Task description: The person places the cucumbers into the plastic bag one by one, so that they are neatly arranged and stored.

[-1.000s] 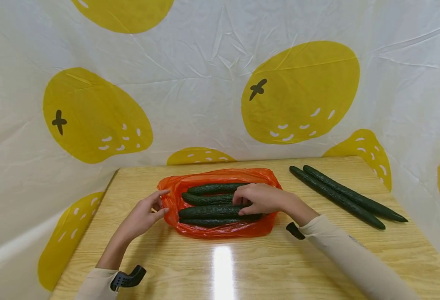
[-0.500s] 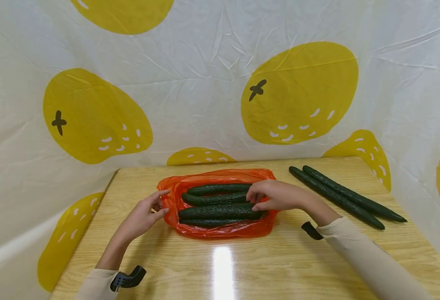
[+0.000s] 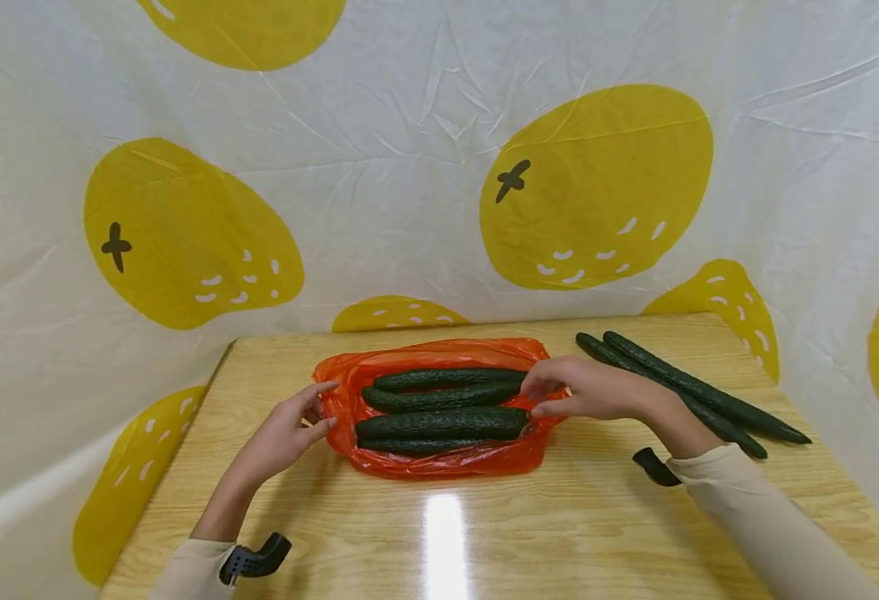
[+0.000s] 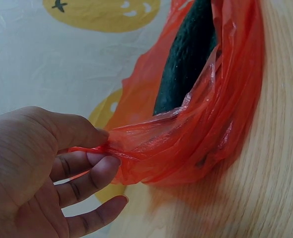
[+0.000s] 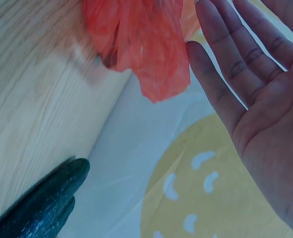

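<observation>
An orange-red plastic bag (image 3: 446, 465) lies on its side on the wooden table, its mouth spread wide. Several dark green cucumbers (image 3: 442, 423) lie side by side in it, lengthwise from left to right. At the bag's left end, my left hand (image 3: 285, 429) pinches a gathered bit of the plastic between thumb and fingertips, as the left wrist view shows. My right hand (image 3: 592, 387) is over the bag's right end, its fingers fairly straight in the right wrist view and their tips right beside the plastic. It hides part of that end.
Two more cucumbers (image 3: 709, 390) lie slantwise on the table (image 3: 349, 533) to the right, partly behind my right forearm. A white sheet (image 3: 394, 225) printed with yellow fruit hangs behind the table and along both sides.
My right hand has moved right, from above the cucumbers to the bag's right end, uncovering their right tips. The left hand has stayed in place at the left end.
</observation>
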Available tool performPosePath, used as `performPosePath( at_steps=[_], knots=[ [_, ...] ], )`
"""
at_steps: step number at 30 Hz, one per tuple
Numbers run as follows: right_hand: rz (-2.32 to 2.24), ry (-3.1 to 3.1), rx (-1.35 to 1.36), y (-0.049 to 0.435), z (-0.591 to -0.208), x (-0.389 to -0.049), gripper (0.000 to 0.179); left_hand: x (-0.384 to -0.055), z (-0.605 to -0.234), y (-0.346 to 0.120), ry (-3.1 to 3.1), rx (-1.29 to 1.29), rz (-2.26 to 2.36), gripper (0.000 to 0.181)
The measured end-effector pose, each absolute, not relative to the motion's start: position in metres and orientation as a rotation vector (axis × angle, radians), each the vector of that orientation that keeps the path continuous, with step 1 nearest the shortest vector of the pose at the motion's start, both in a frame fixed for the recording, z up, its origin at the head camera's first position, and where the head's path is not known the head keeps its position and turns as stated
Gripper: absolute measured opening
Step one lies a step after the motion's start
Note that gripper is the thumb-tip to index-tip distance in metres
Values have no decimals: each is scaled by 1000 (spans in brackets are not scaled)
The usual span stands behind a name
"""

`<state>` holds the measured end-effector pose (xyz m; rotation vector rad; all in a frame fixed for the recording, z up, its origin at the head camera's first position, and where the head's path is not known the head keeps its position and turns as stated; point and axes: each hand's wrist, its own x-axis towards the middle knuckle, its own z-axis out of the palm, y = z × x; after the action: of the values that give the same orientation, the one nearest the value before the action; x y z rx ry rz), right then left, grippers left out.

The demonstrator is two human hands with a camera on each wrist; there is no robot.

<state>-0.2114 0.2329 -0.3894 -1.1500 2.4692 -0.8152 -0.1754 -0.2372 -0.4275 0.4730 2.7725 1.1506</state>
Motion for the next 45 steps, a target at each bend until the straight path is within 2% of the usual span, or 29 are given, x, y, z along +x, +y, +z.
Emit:
performPosePath(
  at_steps=[16, 24, 45],
  knots=[
    [-851, 2618, -1124, 280, -386, -207, 28, -177, -428, -237, 2782, 489, 1138, 58],
    [-877, 2674, -1009, 298, -391, -206, 26, -177, -429, -237, 2782, 499, 1132, 59],
    [-823, 2888, -871, 333, -403, -205, 43, -174, -430, -238, 2784, 483, 1149, 58]
  ],
)
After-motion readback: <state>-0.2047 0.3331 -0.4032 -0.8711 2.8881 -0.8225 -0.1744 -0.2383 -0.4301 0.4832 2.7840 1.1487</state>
